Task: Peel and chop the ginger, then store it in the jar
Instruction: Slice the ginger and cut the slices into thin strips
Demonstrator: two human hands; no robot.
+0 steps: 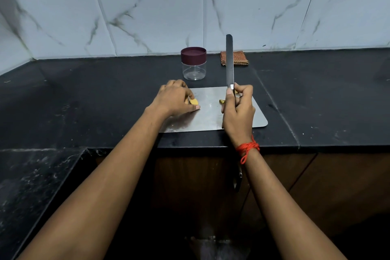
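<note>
While the right hand (238, 112) is wrapped tightly around the handle of a knife (229, 63), thumb laid up along the handle near the metal collar, the long flat blade stands nearly upright above the steel cutting board (211, 116), its squared tip reaching up in front of the wall tiles (147, 13). That board is a thin rectangular sheet of dull, brushed metal with rounded corners, lying flat on the black stone counter (84, 91), whose surface is matte and lightly speckled. At the board's left edge the left hand (175, 99) presses down with curled fingers on a piece of ginger (194, 102); a pale yellow, smooth cut face shows between thumb and forefinger. A second small piece of ginger (222, 101), browner and knobbly, lies on the board just beside the right hand, partly hidden by it. Behind the board, close to its far edge, stands the jar (194, 70), a short clear plastic cylinder closed with a ribbed maroon screw lid (193, 54); it looks empty. To the right of the jar, against the wall, lies a folded checked cloth (234, 58) of coarse orange-brown weave, partly hidden behind the blade. A bundle of red thread (248, 148) is knotted around the right wrist. The tiles are glossy white with grey marble veining.
</note>
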